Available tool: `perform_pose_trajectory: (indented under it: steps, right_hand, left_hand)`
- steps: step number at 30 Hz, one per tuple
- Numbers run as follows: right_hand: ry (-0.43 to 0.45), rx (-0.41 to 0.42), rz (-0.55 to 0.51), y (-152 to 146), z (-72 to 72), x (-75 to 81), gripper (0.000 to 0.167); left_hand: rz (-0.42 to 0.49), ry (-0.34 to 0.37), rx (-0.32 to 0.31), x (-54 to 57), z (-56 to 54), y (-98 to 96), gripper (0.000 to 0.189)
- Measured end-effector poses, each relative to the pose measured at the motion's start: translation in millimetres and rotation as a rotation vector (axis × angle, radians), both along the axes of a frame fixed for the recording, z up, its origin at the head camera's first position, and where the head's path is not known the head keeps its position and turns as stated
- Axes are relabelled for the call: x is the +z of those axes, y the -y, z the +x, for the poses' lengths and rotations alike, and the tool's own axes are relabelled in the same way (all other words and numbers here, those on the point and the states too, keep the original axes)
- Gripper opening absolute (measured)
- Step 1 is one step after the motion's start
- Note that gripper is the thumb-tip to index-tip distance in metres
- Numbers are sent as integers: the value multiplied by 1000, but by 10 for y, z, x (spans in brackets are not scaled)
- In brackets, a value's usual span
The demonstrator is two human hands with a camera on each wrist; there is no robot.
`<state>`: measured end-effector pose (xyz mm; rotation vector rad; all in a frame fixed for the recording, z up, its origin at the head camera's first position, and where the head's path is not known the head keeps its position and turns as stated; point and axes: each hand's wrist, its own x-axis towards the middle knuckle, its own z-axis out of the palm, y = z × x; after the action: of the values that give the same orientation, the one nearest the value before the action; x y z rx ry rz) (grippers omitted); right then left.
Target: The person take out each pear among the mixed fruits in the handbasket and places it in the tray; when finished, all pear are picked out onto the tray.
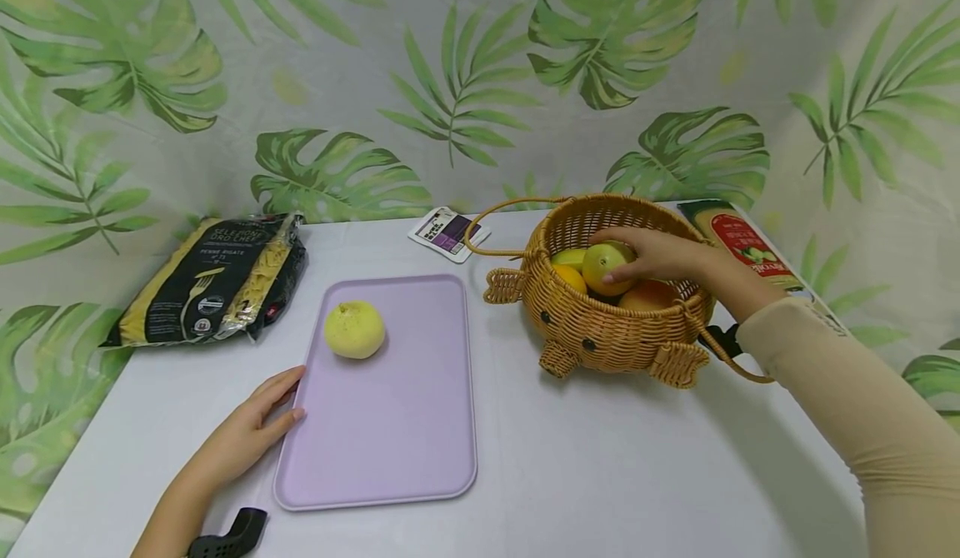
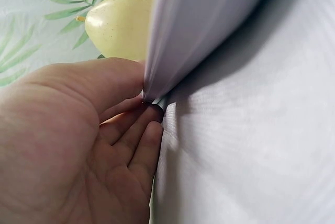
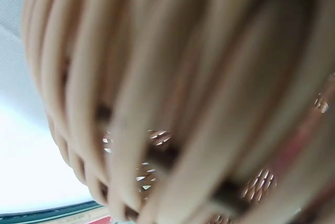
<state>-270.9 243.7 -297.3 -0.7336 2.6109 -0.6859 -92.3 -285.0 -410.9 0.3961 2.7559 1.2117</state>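
Observation:
My right hand reaches into a wicker basket shaped like an animal and grips a round green fruit, fingers over its top and thumb at its near side. Around it lie an orange fruit, a yellow-green one and a reddish one, partly hidden. My left hand touches the left edge of a lilac tray, thumb against the rim in the left wrist view. On the tray sits a yellow fruit with a short stem. Blurred wicker fills the right wrist view.
A black bag of penne pasta lies at the back left. Behind the tray is a small white and purple packet. A red and green package lies behind the basket at right. The basket's handles stick out sideways.

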Motion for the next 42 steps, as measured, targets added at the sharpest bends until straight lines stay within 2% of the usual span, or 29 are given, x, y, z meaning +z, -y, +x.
perform_pose_trajectory:
  steps: [8,14,20,28,35,39,42]
  right_hand:
    - [44,9,-11,14,-10,-8,67]
    - [-38,-5,-4,19,2,-4,66]
    - [-101,-72,-51,15,39,44,62]
    - [-198,-165,-176,-34,134,170,63]
    - [-213,-239,-306,-153,245,368,60]
    - [-248,-257,-355,-181,361,496,59]
    - [-242,-223,-469,-165,475,586,57]
  left_hand:
    - [4,-47,-10,-26,16,12,58]
    - [-8,-12,3,5,21,3,59]
    - [-16,11,10,23,14,0,61]
    - [-14,1,3,-1,-3,-2,61]
    - [-10,-2,2,-10,-7,7,61]
    - [-12,-5,4,-7,-5,9,60]
    - [-12,-7,2,-9,-5,11,60]
